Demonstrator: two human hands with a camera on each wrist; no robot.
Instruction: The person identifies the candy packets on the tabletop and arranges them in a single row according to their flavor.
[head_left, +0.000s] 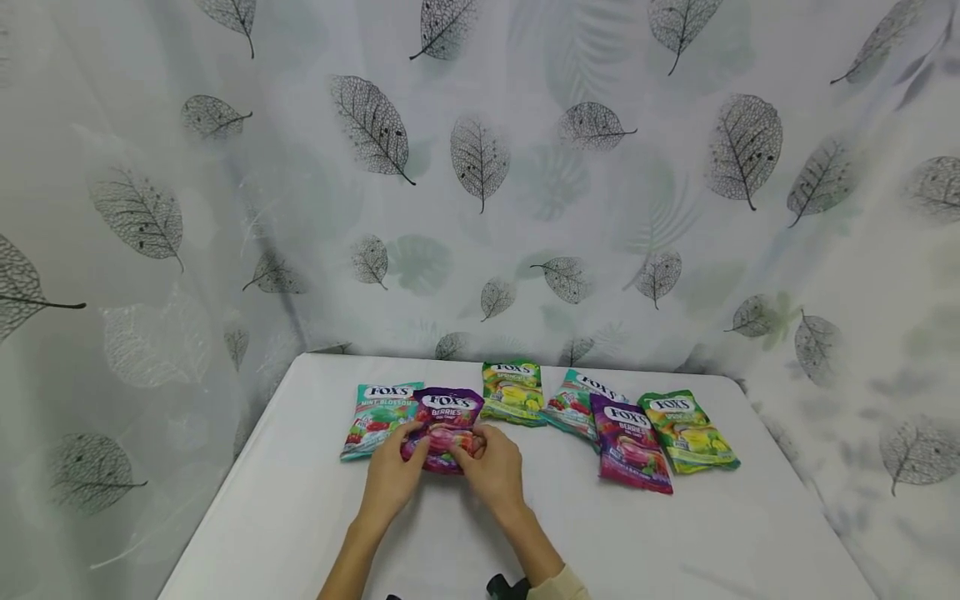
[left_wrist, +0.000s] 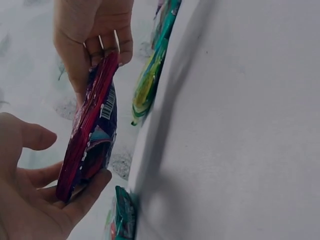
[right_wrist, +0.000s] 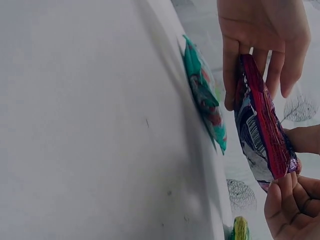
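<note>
Both hands hold one purple Fox's Berries candy bag [head_left: 447,410] between them, its printed front facing up in the head view. My left hand [head_left: 393,468] has its fingers at the bag's left side; in the left wrist view they reach under its lower end and the thumb stands off its face. My right hand [head_left: 495,468] grips the right side, and in the right wrist view its fingertips pinch the lower corner [right_wrist: 280,175]. A teal Mint Blossom bag [head_left: 375,421] lies just left of the held bag, partly overlapped by it.
On the white table [head_left: 300,500], a yellow-green bag [head_left: 512,393] lies behind the hands. To the right are another teal bag [head_left: 573,404], a second purple bag [head_left: 633,446] and a second yellow-green bag [head_left: 690,433]. A leaf-printed curtain [head_left: 480,217] hangs around the table.
</note>
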